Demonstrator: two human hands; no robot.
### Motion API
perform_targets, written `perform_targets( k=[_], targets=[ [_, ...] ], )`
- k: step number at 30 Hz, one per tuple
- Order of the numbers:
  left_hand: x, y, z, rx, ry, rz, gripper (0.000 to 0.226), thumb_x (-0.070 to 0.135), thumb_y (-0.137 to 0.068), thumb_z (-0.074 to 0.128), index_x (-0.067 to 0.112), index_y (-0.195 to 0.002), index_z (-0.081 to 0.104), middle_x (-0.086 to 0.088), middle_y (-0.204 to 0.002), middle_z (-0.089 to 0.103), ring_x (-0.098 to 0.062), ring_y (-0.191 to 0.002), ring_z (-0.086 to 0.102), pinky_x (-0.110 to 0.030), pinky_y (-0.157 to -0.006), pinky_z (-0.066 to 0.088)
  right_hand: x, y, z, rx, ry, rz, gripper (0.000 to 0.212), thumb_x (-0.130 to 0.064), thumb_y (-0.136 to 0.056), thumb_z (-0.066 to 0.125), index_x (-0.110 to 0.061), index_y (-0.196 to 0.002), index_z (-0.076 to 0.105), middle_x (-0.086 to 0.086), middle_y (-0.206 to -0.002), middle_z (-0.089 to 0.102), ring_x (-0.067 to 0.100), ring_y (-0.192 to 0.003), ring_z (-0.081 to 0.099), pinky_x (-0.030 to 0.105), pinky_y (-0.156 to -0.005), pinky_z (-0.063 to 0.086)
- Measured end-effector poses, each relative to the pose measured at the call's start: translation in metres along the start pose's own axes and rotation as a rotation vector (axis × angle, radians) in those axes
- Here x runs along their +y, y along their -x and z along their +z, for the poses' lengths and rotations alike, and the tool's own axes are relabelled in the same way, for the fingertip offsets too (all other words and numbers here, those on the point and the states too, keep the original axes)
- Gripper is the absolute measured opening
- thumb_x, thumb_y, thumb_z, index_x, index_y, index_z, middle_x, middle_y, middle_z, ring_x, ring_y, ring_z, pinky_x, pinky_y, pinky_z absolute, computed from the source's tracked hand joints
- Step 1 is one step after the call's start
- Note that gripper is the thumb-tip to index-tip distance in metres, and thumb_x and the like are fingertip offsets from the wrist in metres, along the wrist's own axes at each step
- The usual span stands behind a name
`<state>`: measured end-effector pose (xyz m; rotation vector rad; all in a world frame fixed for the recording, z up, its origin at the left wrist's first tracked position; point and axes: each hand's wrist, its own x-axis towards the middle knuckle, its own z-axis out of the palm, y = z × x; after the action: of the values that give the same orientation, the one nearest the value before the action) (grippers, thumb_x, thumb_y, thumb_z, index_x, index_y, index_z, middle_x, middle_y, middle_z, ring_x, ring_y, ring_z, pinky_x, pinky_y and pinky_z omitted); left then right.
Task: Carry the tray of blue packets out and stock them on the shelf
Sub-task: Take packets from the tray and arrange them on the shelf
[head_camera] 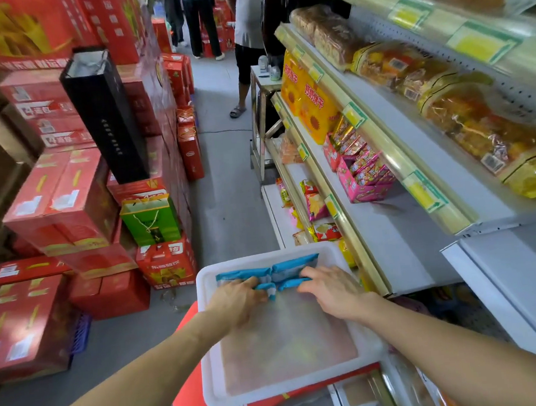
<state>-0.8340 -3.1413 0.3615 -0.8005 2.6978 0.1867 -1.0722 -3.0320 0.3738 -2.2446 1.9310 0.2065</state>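
White tray (294,383) is sitting on top of a red carton (213,401) in the aisle, right up against the shelf (401,245) on the right. Its long axis runs away from the person, pretty much parallel with the shelf front, with the far end pointing down the aisle. Most of it is bare; the blue packets (293,263) are bunched at the far end. They lie crosswise, long sides running left to right across the tray, in what looks like two short rows.

Both hands are in the tray. The left hand (236,299) has its fingers curled round a packet in the nearer row. The right hand (330,290) is just beside it, fingers bent over the near edge of the packets there, gripping them too. Pink snack boxes (362,177) sit further along the shelf.
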Motion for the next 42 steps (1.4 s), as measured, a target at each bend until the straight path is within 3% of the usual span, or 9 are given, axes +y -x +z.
perform_targets(
  k=[4,12,17,21,27,31,35,37,42],
  targets=[
    [-0.007,-0.004,-0.003,-0.085,0.113,0.011,0.053,0.02,-0.1,0.058,0.044,-0.147,0.049,0.005,-0.147,0.048,-0.029,-0.129,0.055,-0.042,-0.106,0.047,-0.001,-0.001,-0.009,-0.046,-0.058,0.039,0.05,-0.003,-0.095,0.053,-0.036,-0.131,0.063,-0.002,-0.113,0.056,0.028,-0.101,0.061,0.036,-0.067,0.038],
    [-0.025,-0.009,-0.079,-0.227,0.281,0.159,0.075,0.004,-0.083,0.061,0.047,-0.144,0.051,0.007,-0.143,0.054,-0.022,-0.128,0.054,-0.03,-0.109,0.043,0.026,0.022,-0.072,-0.08,-0.4,0.189,0.062,-0.002,-0.089,0.057,-0.049,-0.128,0.066,-0.01,-0.143,0.056,0.014,-0.108,0.061,0.028,-0.075,0.052],
    [-0.021,-0.019,-0.182,-0.173,0.34,0.28,0.078,0.001,-0.085,0.067,0.044,-0.148,0.05,0.016,-0.148,0.049,-0.006,-0.131,0.048,-0.02,-0.11,0.035,0.055,0.053,-0.155,-0.051,-0.513,0.216,0.063,-0.002,-0.087,0.071,-0.051,-0.127,0.067,-0.016,-0.113,0.058,0.006,-0.092,0.06,0.018,-0.07,0.053],
    [-0.002,-0.022,-0.275,-0.212,0.347,0.365,0.085,-0.002,-0.086,0.063,0.061,-0.141,0.047,0.014,-0.147,0.047,-0.011,-0.127,0.053,-0.037,-0.114,0.044,0.072,0.084,-0.234,-0.021,-0.504,0.214,0.073,-0.008,-0.087,0.073,-0.072,-0.119,0.058,-0.021,-0.12,0.056,0.015,-0.105,0.063,0.039,-0.087,0.06],
    [0.038,-0.023,-0.417,-0.16,0.262,0.551,0.08,0.002,-0.091,0.067,0.064,-0.138,0.049,0.012,-0.133,0.058,-0.011,-0.108,0.064,-0.041,-0.099,0.055,0.084,0.15,-0.364,0.087,-0.391,0.29,0.071,-0.007,-0.086,0.072,-0.064,-0.126,0.059,-0.025,-0.118,0.056,0.016,-0.1,0.064,0.043,-0.085,0.06],
    [0.087,-0.02,-0.498,-0.115,0.241,0.676,0.079,-0.008,-0.091,0.067,0.052,-0.141,0.055,0.013,-0.133,0.062,0.0,-0.092,0.068,-0.025,-0.081,0.056,0.091,0.213,-0.434,0.183,-0.37,0.395,0.064,-0.007,-0.089,0.074,-0.061,-0.123,0.064,-0.021,-0.133,0.058,0.008,-0.097,0.068,0.038,-0.084,0.06],
    [0.159,-0.02,-0.555,-0.032,0.193,0.795,0.077,-0.013,-0.091,0.064,0.046,-0.14,0.057,0.022,-0.113,0.067,0.005,-0.08,0.067,-0.016,-0.067,0.052,0.095,0.298,-0.469,0.331,-0.367,0.525,0.056,-0.002,-0.091,0.072,-0.045,-0.127,0.069,-0.041,-0.099,0.061,-0.004,-0.068,0.061,0.02,-0.063,0.054],
    [0.202,-0.022,-0.572,-0.03,0.155,0.865,0.078,-0.015,-0.09,0.063,0.043,-0.142,0.056,0.024,-0.103,0.068,0.003,-0.077,0.067,-0.016,-0.066,0.051,0.099,0.342,-0.472,0.399,-0.378,0.58,0.058,-0.002,-0.09,0.073,-0.049,-0.125,0.07,-0.033,-0.105,0.062,0.0,-0.08,0.065,0.026,-0.069,0.058],
    [0.323,-0.022,-0.589,-0.039,0.076,1.072,0.082,-0.014,-0.085,0.065,0.05,-0.136,0.06,0.016,-0.134,0.064,-0.011,-0.114,0.067,-0.033,-0.096,0.056,0.103,0.448,-0.46,0.41,-0.376,0.756,0.062,-0.003,-0.089,0.073,-0.054,-0.124,0.068,-0.023,-0.148,0.05,0.021,-0.122,0.063,0.05,-0.093,0.058]
  ],
)
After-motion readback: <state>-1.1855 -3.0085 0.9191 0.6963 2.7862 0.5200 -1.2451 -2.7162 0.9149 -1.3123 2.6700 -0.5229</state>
